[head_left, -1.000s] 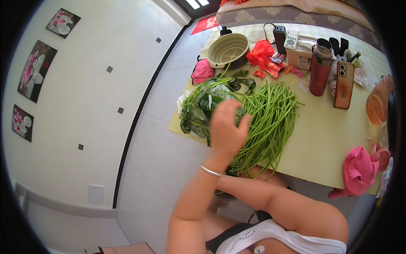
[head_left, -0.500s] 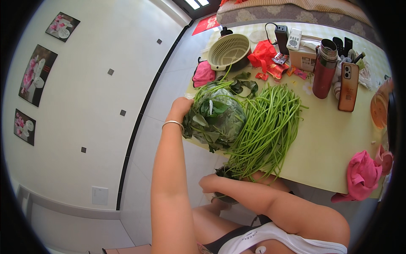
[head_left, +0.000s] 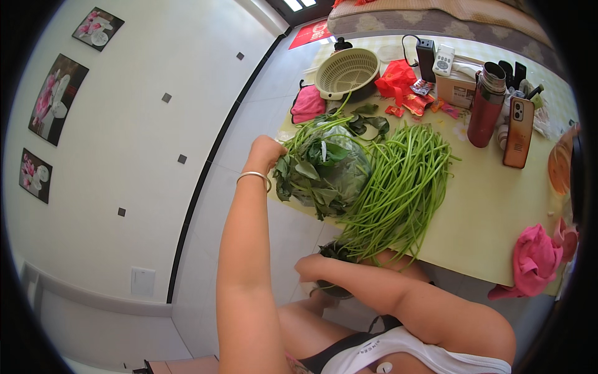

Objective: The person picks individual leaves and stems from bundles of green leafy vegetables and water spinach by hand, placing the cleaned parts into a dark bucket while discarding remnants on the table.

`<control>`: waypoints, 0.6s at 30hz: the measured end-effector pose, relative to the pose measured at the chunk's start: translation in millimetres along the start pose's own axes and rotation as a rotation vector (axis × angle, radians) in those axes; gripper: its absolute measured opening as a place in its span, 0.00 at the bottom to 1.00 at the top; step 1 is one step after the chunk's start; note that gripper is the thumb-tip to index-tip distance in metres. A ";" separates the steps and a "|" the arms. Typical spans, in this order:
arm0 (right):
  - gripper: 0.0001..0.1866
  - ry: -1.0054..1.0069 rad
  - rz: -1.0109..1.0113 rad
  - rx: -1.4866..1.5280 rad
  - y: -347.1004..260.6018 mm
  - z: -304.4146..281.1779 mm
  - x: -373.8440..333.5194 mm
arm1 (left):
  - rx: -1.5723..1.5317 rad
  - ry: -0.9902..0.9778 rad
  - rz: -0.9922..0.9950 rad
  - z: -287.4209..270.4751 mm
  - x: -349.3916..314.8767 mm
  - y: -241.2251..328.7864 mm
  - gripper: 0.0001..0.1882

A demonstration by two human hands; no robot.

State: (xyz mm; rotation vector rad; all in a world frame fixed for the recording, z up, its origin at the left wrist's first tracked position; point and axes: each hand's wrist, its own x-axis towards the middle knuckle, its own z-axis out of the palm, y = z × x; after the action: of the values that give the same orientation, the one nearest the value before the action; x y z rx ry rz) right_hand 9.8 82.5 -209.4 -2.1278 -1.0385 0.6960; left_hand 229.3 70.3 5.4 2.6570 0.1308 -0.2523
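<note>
Greens piled up at the near-left corner of the table

So the left hand (head_left: 268,151) is out at the left edge of the table (head_left: 479,230), right up against some dark leaves (head_left: 305,169) on a clear plastic bag (head_left: 350,171); its grip looks curled in, fingertips at the leaves, but I can't tell whether it has hold of leaf, plastic or neither; the right hand (head_left: 306,268) is below the near edge, by a dark bowl (head_left: 336,292) with leaves in it (its fingers are hidden, so no telling how open that grip is or what's in it).

A big bundle of green stems (head_left: 405,187) lies just right of the bag, ends poking past the near edge; a colander (head_left: 347,71) sits toward the far-left corner; a red flask (head_left: 486,109) and an upright phone (head_left: 518,132) stand toward the far-right corner; a pink cloth (head_left: 536,258) droops off the near-right one.
</note>
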 end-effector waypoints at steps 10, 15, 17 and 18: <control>0.12 -0.069 0.032 -0.036 -8.2 -3.6 -0.3 | -0.298 -0.117 0.078 -1.8 -13.0 12.2 0.22; 0.12 -0.078 0.015 -0.032 -21.3 -6.4 -3.7 | -0.044 -0.037 0.427 17.8 -28.7 22.7 0.39; 0.13 -0.005 -0.015 -0.030 -10.5 -1.3 -1.3 | -0.047 -0.124 0.435 24.4 -22.3 30.8 0.42; 0.13 0.032 -0.031 -0.030 -5.3 0.9 0.0 | -0.044 -0.191 0.391 23.3 -19.4 33.3 0.43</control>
State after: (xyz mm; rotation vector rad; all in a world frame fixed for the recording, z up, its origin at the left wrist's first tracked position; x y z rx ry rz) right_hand 6.6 85.3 -206.0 -2.1368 -1.0691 0.6332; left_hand 211.1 29.1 3.6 2.5309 -0.4342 -0.3632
